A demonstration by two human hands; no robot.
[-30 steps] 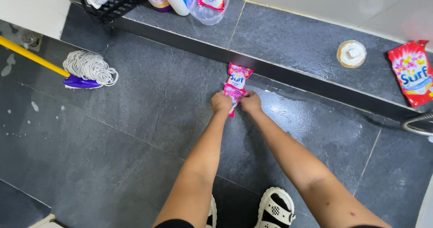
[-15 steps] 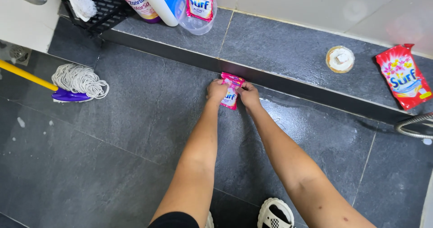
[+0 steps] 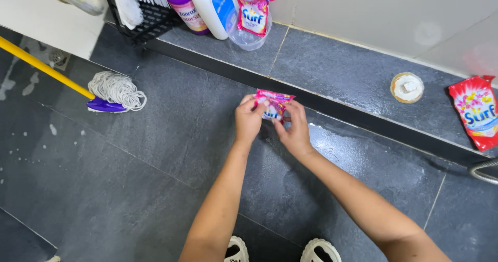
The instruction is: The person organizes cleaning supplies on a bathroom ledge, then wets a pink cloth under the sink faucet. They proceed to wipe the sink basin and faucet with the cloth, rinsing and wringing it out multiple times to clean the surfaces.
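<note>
Pink sachet (image 3: 273, 104) now crumpled smaller between my left hand (image 3: 249, 120) and right hand (image 3: 293, 132); earlier it stuck out longer.

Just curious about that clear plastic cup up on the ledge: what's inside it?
A small pink sachet stands upright inside the clear cup, its top sticking out above the rim. The sachet's lower part covers the cup's bottom, so anything beneath it cannot be seen.

Three detergent sachets are counted: a small pink one (image 3: 273, 104) held by two hands, another (image 3: 253, 14) in a clear tub, and a larger red one (image 3: 478, 111). Two bottles and one mop are seen.
</note>
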